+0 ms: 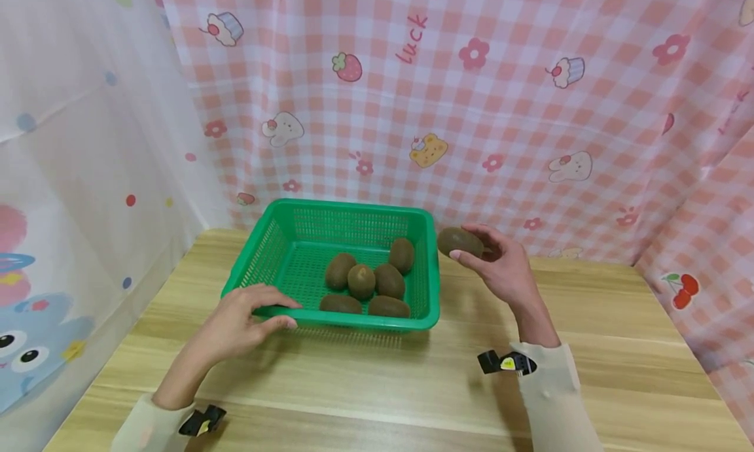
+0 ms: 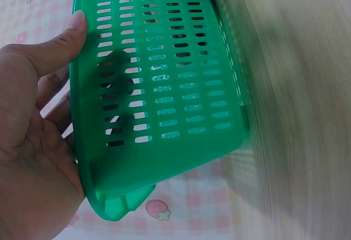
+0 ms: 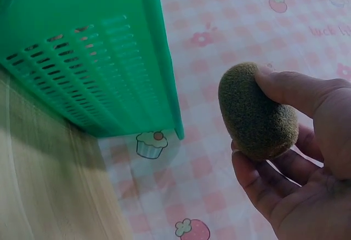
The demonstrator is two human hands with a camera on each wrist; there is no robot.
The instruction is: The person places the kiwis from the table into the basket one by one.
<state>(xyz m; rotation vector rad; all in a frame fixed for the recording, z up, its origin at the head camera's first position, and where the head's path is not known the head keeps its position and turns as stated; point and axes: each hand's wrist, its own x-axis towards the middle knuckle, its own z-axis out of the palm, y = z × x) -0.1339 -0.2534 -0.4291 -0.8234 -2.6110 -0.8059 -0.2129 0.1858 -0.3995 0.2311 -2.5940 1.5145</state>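
Note:
A green plastic basket (image 1: 353, 318) stands on the table with several brown kiwis (image 1: 389, 281) lying in its right and front part. My left hand (image 1: 244, 318) grips the basket's front-left rim, thumb outside and fingers over the inner side; the left wrist view shows the thumb on the rim of the basket (image 2: 159, 163). To the right of the basket, my right hand (image 1: 501, 262) holds a kiwi (image 1: 458, 242) between thumb and fingers. In the right wrist view this fuzzy kiwi (image 3: 255, 111) is apart from the basket wall (image 3: 109, 86).
The wooden table (image 1: 595, 347) extends to the right and in front of the basket. A pink checked cloth (image 1: 377, 112) hangs right behind the table, and a white patterned cloth (image 1: 118, 131) hangs on the left. Dark wrist-worn devices (image 1: 508, 362) sit on both sleeves.

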